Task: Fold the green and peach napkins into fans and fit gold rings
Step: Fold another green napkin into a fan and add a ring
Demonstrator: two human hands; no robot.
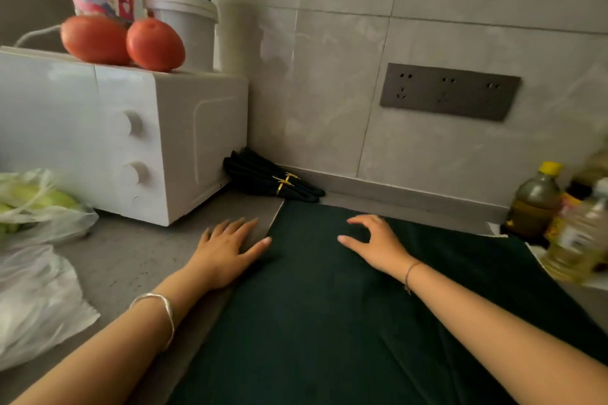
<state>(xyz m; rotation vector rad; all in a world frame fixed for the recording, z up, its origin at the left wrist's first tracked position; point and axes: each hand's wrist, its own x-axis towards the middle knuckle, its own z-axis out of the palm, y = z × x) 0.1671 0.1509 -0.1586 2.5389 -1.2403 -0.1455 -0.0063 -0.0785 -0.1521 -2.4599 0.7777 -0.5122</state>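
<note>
A dark green napkin [329,306] lies spread flat on the grey counter [131,260] in front of me. My left hand [227,250] rests palm down at its left edge, fingers straight, the thumb on the cloth. My right hand [375,242] rests on the napkin near its far edge, fingers spread and lightly arched, holding nothing. Behind the napkin, against the wall, lie folded dark green napkins [263,176] with gold rings [284,182] around them. No peach napkin shows.
A white microwave [125,141] stands at the left with two tomatoes [125,41] and tubs on top. Plastic bags [36,240] lie at the far left. Oil bottles [556,217] crowd the right edge. A grey socket panel [449,91] is on the tiled wall.
</note>
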